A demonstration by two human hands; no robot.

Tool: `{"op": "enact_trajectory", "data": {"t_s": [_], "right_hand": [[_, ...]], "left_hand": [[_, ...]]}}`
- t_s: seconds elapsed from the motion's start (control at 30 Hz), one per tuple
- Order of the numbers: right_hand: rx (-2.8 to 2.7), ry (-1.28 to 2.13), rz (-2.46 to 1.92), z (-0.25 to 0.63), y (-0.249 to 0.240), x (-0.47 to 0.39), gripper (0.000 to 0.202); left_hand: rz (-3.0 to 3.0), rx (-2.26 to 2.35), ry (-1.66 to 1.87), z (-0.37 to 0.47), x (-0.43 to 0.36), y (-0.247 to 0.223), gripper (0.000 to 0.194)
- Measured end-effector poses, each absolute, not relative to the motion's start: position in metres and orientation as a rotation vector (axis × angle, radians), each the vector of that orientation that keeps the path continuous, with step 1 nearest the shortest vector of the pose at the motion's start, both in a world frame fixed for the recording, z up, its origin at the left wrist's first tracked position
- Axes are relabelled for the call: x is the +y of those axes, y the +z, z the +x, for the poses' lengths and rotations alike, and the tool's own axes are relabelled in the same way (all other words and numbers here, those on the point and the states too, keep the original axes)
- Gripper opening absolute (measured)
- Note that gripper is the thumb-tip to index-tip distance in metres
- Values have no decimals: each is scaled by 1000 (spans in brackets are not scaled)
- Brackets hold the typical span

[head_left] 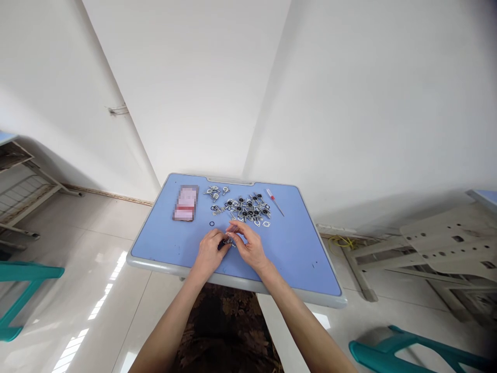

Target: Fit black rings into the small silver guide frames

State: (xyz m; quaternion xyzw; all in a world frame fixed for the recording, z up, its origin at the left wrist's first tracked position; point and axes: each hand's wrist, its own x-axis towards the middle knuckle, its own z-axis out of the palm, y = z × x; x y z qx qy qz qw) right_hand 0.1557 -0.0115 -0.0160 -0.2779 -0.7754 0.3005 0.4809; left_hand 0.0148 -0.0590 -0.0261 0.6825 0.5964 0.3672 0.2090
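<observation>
The part (232,243) is between our hands, over the near half of the desk (295,259). The fingers of our left hand (210,252) and right hand (251,247) are clamped on it. We judge the step to be fitting by hand; the next move calls for a steady left grip while we work the right. A ring (212,224) lies just beyond the left hand, the pile (250,212) farther out, the screwdriver (275,201) right of the pile.

A small metal part (233,241), shiny and mostly hidden by the grip around it, is held just on the near side of the pile (250,213), its exact tilt unclear.
</observation>
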Motion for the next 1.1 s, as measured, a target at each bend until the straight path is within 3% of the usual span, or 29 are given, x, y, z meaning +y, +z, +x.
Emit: {"op": "enact_trajectory", "data": {"t_s": [0.77, 0.9, 1.1], "right_hand": [[-2009, 644, -595, 156, -14, -12, 35], [-2006, 559, -615, 152, -9, -11, 27], [-1963, 707, -612, 146, -3, -8, 31]], "left_hand": [[1905, 1656, 1045, 15, -58, -28, 13], [1924, 1665, 1039, 15, -58, -28, 13], [1922, 1684, 1038, 15, -58, -27, 9]]}}
